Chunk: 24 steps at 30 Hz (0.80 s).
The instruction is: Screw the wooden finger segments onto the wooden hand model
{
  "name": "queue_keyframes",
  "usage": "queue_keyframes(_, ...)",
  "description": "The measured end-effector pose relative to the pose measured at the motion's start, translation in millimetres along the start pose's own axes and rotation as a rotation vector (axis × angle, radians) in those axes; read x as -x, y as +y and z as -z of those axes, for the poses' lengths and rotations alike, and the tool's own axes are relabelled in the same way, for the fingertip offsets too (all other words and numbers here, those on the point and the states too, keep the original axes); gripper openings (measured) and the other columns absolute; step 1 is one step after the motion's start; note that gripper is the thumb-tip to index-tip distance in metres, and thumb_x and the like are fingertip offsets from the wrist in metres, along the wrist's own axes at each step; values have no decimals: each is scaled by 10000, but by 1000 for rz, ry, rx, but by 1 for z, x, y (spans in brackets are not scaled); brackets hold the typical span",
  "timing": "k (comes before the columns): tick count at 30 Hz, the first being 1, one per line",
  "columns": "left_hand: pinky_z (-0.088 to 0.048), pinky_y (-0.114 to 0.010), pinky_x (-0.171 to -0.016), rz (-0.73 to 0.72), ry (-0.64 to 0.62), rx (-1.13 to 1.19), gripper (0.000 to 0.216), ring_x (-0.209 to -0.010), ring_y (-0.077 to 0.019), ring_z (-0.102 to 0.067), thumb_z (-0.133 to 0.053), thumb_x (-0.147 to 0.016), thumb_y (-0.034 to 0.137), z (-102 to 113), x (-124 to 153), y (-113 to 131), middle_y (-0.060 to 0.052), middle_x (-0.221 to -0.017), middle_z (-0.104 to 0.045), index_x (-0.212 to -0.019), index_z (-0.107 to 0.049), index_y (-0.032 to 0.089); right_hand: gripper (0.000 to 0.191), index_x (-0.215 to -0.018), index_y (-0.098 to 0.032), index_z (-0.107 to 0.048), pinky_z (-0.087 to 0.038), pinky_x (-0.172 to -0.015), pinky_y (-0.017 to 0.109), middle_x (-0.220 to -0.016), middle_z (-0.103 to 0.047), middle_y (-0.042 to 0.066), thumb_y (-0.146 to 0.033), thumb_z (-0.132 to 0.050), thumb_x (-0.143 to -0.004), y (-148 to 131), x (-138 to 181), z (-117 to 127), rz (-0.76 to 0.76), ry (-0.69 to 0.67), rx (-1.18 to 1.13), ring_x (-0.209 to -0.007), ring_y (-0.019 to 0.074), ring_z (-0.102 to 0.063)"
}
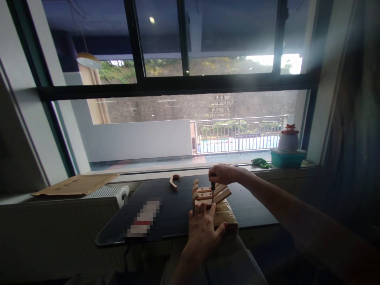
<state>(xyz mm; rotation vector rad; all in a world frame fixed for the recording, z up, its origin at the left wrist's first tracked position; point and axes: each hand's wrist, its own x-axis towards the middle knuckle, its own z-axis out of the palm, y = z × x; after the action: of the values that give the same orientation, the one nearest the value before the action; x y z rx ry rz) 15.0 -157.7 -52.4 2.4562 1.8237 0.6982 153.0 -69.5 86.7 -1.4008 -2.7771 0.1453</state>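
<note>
My right hand (221,174) is closed round the dark handle of a screwdriver (213,190). The screwdriver stands upright, its shaft pointing down at a light wooden assembly (204,194) of curved and straight strips with dark holes. Spread out, the fingers of my left hand (203,227) rest against the near edge of that wood, the index fingertip close to the screwdriver's tip. The tip itself and any screw under it are too small to make out. Beneath the wood lies a tan, shiny wrapped block (227,215) at the table's near edge.
On the dark table (172,213) lie a curved wooden piece (174,183) and a blurred-out flat item (145,219). A flattened cardboard sheet (77,184) rests by a white radiator (121,194) at left. The windowsill holds a teal box (286,159), a white jar (288,142) and a green cloth-like bundle (261,163).
</note>
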Motion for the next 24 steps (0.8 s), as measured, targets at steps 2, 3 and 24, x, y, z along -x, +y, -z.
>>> queue_keyframes(2,-254,-434,-1022,4,-5,1,646,-1250,-303,-335,-404,-817,588,-1,0,0,-99,-1287,-470,-1365,-436,248,275,-1053,-149,-592,-512,-735,352,-999,-621,50,-366,-507,-908,4,-4,-4,-33,5,-1,-836,159,-604)
queue_keyframes(3,-254,-434,-1022,6,-7,1,644,-1251,-305,-333,-408,-816,585,-1,0,0,-99,-1289,-470,-1363,-439,246,277,-1062,-150,-589,-513,-737,352,-1014,-618,53,-365,-507,-908,5,-7,-6,-47,6,-3,-843,160,-604)
queue_keyframes(24,-230,-436,-1047,18,-31,21,654,-1276,-306,-308,-406,-816,581,2,1,2,-103,-1306,-455,-1374,-424,241,268,-1037,-144,-599,-511,-734,350,-965,-630,42,-360,-503,-912,-2,-6,0,9,38,-16,-814,152,-609)
